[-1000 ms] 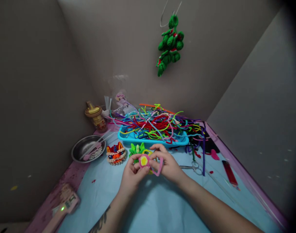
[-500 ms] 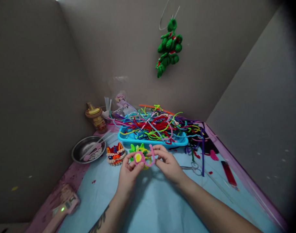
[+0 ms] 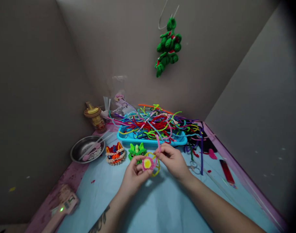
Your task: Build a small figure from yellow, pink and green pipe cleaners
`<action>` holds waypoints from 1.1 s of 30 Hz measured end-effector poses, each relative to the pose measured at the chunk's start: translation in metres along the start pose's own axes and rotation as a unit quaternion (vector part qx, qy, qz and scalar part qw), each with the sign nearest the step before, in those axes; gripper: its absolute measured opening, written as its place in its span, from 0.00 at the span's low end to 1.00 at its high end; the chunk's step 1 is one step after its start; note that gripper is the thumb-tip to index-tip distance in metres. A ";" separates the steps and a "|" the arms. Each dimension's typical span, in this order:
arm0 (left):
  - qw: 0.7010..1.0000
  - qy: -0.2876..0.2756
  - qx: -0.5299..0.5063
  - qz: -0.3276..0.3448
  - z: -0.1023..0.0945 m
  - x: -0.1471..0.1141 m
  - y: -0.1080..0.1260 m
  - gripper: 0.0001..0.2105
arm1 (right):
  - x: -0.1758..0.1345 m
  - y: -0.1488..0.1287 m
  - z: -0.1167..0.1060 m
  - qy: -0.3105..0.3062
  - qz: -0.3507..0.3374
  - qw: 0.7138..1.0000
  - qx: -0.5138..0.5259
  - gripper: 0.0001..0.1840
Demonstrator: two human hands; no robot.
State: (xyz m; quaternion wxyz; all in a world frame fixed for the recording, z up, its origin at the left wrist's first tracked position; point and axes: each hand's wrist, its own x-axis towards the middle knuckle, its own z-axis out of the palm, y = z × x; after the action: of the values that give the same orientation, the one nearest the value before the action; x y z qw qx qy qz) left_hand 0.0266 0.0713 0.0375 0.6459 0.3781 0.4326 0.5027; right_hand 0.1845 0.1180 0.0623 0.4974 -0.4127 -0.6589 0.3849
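Pinching pink-and-yellow chenille disc [image 3: 148, 163] in grip of left hand [image 3: 133, 173], above desk [image 3: 94, 200], nearer than green horned head [image 3: 137, 150]; pinching pink stem [image 3: 158, 141] in right hand [image 3: 172, 160]. Apparently at wrapping step; next, calling for steady tension.

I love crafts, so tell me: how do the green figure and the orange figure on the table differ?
The green figure is mostly green; the orange figure mixes orange, red, blue and cream. The left hand partly hides the green figure; the orange figure is uncovered. Both have pointed ears.
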 end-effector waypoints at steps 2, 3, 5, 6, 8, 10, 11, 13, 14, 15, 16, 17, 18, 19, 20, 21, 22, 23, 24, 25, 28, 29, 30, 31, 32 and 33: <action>1.000 0.006 -0.009 0.011 -0.002 0.001 -0.001 0.22 | 0.001 0.002 0.000 -0.030 0.009 1.000 -0.003 0.10; 1.000 0.011 -0.014 0.019 -0.003 0.002 -0.002 0.22 | 0.002 0.003 0.001 -0.043 0.013 0.999 -0.008 0.10; 0.999 0.028 -0.024 0.034 -0.005 0.003 -0.002 0.22 | 0.002 0.004 0.003 -0.061 0.020 0.998 -0.025 0.10; 0.998 0.039 -0.027 0.039 -0.005 0.003 -0.002 0.23 | 0.002 0.005 0.003 -0.066 0.024 0.997 -0.035 0.10; 0.997 0.051 -0.031 0.043 -0.006 0.004 -0.001 0.23 | 0.000 0.007 0.005 -0.073 0.032 0.996 -0.050 0.09; 0.997 0.049 -0.031 0.042 -0.006 0.004 -0.001 0.23 | -0.001 0.010 0.005 -0.086 0.043 0.994 -0.053 0.09; 0.998 0.046 -0.030 0.042 -0.005 0.004 -0.001 0.23 | -0.001 0.012 0.005 -0.095 0.050 0.993 -0.049 0.09; 0.998 0.040 -0.023 0.043 -0.004 0.003 -0.001 0.23 | -0.002 0.014 0.005 -0.113 0.069 0.991 -0.031 0.10; 0.998 0.038 -0.016 0.044 -0.004 0.002 -0.001 0.22 | -0.002 0.015 0.005 -0.123 0.081 0.989 -0.017 0.11; 0.998 0.036 -0.010 0.045 -0.003 0.002 0.000 0.22 | -0.002 0.015 0.005 -0.132 0.092 0.987 -0.001 0.12; 0.998 0.034 -0.004 0.046 -0.002 0.001 0.000 0.22 | -0.003 0.015 0.005 -0.141 0.104 0.984 0.017 0.13; 0.998 0.031 0.001 0.047 -0.002 0.000 0.000 0.22 | -0.003 0.015 0.005 -0.147 0.114 0.982 0.036 0.13; 0.998 0.028 0.005 0.048 -0.001 0.000 0.000 0.22 | -0.004 0.015 0.005 -0.151 0.122 0.979 0.056 0.14; 0.998 0.026 0.008 0.049 -0.001 -0.001 0.000 0.22 | -0.004 0.014 0.006 -0.153 0.129 0.977 0.075 0.14; 0.998 0.023 0.012 0.049 -0.001 -0.001 0.000 0.21 | -0.004 0.013 0.006 -0.153 0.134 0.975 0.091 0.15; 0.998 0.022 0.015 0.049 -0.001 -0.002 0.000 0.21 | -0.004 0.013 0.007 -0.154 0.138 0.973 0.106 0.15; 0.998 0.021 0.018 0.049 -0.001 -0.002 0.000 0.21 | -0.005 0.012 0.007 -0.154 0.142 0.970 0.120 0.15; 0.998 0.021 0.021 0.050 -0.001 -0.002 0.000 0.22 | -0.005 0.012 0.007 -0.156 0.144 0.968 0.132 0.15; 0.998 0.021 0.024 0.050 -0.002 -0.002 0.000 0.22 | -0.005 0.011 0.008 -0.158 0.146 0.966 0.142 0.16; 0.998 0.021 0.027 0.051 -0.002 -0.002 0.000 0.22 | -0.005 0.011 0.008 -0.161 0.147 0.964 0.150 0.16; 0.998 0.018 0.037 0.049 -0.001 -0.003 0.002 0.21 | -0.006 0.013 0.010 -0.169 0.137 0.963 0.160 0.16; 0.998 0.018 0.038 0.049 -0.001 -0.003 0.003 0.21 | -0.006 0.014 0.011 -0.168 0.133 0.964 0.160 0.15; 0.998 0.018 0.040 0.052 0.000 -0.003 0.004 0.21 | -0.007 0.016 0.012 -0.163 0.130 0.965 0.161 0.15; 0.997 0.022 0.042 0.058 0.000 -0.003 0.004 0.21 | -0.007 0.018 0.014 -0.153 0.127 0.966 0.164 0.14; 0.996 0.028 0.046 0.067 -0.001 -0.002 0.004 0.22 | -0.008 0.020 0.017 -0.137 0.127 0.967 0.171 0.14; 0.995 0.040 0.052 0.081 -0.001 -0.001 0.004 0.23 | -0.008 0.023 0.019 -0.116 0.128 0.968 0.182 0.14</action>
State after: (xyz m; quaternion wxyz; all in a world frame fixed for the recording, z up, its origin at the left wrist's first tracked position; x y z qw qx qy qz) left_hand 0.0240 0.0713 0.0413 0.5646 0.4244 0.4522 0.5446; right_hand 0.1706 0.1170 0.0344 0.4314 -0.3485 -0.5724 0.6040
